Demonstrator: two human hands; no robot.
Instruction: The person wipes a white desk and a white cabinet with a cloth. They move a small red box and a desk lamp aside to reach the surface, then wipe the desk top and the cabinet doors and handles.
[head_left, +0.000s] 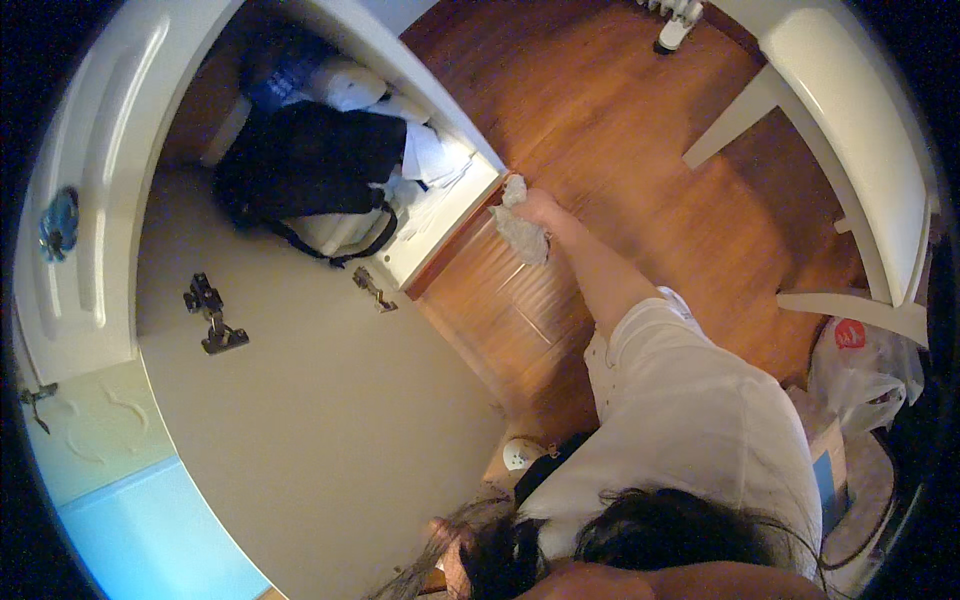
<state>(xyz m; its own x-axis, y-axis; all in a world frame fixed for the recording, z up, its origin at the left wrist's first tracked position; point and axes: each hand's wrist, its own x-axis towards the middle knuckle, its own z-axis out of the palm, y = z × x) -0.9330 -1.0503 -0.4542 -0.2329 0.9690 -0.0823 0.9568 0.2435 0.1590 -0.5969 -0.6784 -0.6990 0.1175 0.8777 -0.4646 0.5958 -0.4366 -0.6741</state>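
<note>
My right hand (541, 210) reaches out over the wooden floor and grips a crumpled grey-white cloth (523, 234). The cloth is at the lower front corner of an open white cabinet (457, 97), beside its reddish-brown base edge. At the bottom left, what appears to be my left hand (452, 559) is near the edge of the wide beige cabinet door (322, 420); dark hair partly covers it, and its grip cannot be made out. Two metal hinges (214, 319) show on the door side. Inside the cabinet lie a black bag (315, 157) and white papers (435, 157).
A white chair (847, 112) stands at the right, its legs on the wooden floor (630, 150). Below it sits a clear plastic bag (862, 375) beside a cardboard box. A white panel with a blue knob (60, 225) is at the far left. A radiator end (677, 26) shows at the top.
</note>
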